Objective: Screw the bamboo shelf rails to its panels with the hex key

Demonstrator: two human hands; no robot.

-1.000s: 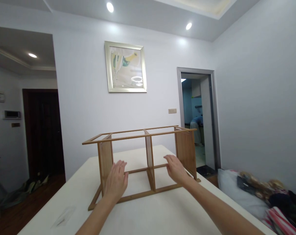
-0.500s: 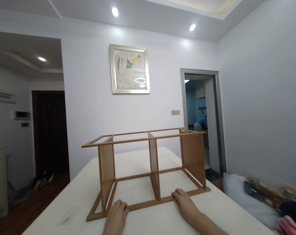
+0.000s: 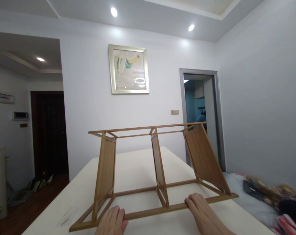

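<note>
A light wooden shelf frame (image 3: 157, 163) with three upright panels stands on a white table (image 3: 135, 166), tipped so its top leans away from me. My left hand (image 3: 112, 222) curls over the frame's near bottom rail at the left. My right hand (image 3: 201, 212) grips the same rail further right, fingers wrapped over it. The near rail sits a little above the tabletop.
A framed picture (image 3: 128, 69) hangs on the far wall. An open doorway (image 3: 199, 107) is at the right, a dark door (image 3: 48, 130) at the left. Clothes and a pillow (image 3: 265, 195) lie beside the table's right edge. Items lie on the floor (image 3: 37, 184) at the left.
My hands moved from hovering near the frame down onto its near bottom rail and took hold. The frame has been pulled closer and tilted, its top leaning away.
</note>
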